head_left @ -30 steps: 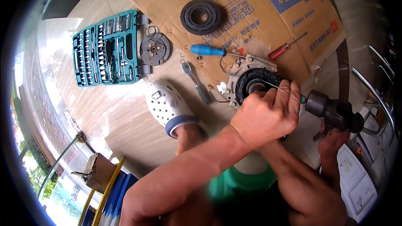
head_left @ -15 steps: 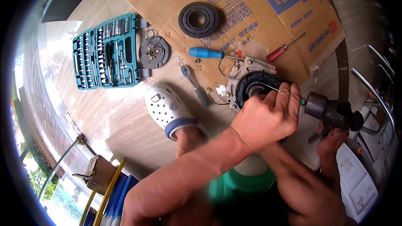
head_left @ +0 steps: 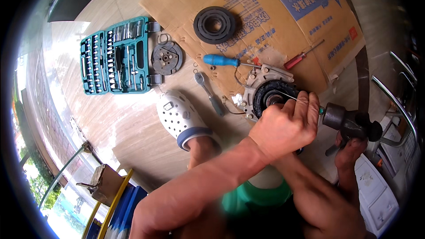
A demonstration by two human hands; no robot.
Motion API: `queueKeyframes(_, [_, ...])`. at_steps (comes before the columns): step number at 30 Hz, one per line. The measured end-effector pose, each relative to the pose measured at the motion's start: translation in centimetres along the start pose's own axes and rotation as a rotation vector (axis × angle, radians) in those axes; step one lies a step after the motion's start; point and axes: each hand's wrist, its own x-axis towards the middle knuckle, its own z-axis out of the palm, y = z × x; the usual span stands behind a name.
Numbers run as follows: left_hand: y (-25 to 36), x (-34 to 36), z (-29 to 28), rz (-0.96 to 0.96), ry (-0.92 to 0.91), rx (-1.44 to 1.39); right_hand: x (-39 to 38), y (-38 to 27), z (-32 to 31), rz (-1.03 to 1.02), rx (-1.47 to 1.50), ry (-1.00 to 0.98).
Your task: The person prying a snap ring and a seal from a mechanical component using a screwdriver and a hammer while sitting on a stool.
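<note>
My left hand [head_left: 290, 119] is wrapped round a screwdriver, whose green handle end [head_left: 322, 111] shows beyond my fist. Its thin metal shaft [head_left: 287, 94] points into the black ring of a round compressor-like part [head_left: 268, 89] with a pale metal housing. Part of that housing is hidden behind my fist. On the right, my right hand [head_left: 352, 150] grips a dark hammer [head_left: 349, 119]. The hammer's face is right at the screwdriver's handle end; whether they touch I cannot tell.
Cardboard [head_left: 248, 13] lies under a black grooved pulley [head_left: 214, 25], a blue screwdriver [head_left: 221, 60] and a red screwdriver [head_left: 303, 55]. Left of these are a ratchet wrench [head_left: 209, 93], a round metal plate [head_left: 167, 57] and a teal socket set [head_left: 116, 57]. Chrome tubing [head_left: 396, 102] stands right.
The floor items sit slightly further right and lower in the picture. Both grips are the same, and the hammer is still close against the screwdriver's end.
</note>
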Motion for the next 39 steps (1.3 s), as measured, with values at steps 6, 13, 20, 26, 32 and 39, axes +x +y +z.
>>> queueKeyframes(6, [0.1, 0.0, 0.6, -0.001, 0.015, 0.016, -1.2, 2.1, -0.5, -0.012, 0.161, 0.193])
queueKeyframes(13, [-0.3, 0.0, 0.7, -0.001, -0.034, -0.035, -1.1, 2.3, 0.4, -0.17, -0.199, 0.167])
queueKeyframes(20, [-0.2, 0.3, 0.4, 0.009, -0.062, -0.035, 0.2, -0.8, 0.9, -0.174, 0.041, 0.263])
queueKeyframes(26, [-0.3, -0.1, 0.3, -0.003, -0.027, -0.037, 0.4, -1.8, 1.1, 0.168, 0.087, 0.044])
queueKeyframes(32, [-0.1, 0.2, 0.7, 0.007, 0.008, 0.005, 0.4, -0.1, 0.3, -0.037, 0.36, 0.228])
queueKeyframes(39, [-0.3, 0.2, 0.0, 0.001, -0.022, -0.015, 0.1, -1.0, 1.1, 0.059, 0.114, 0.035])
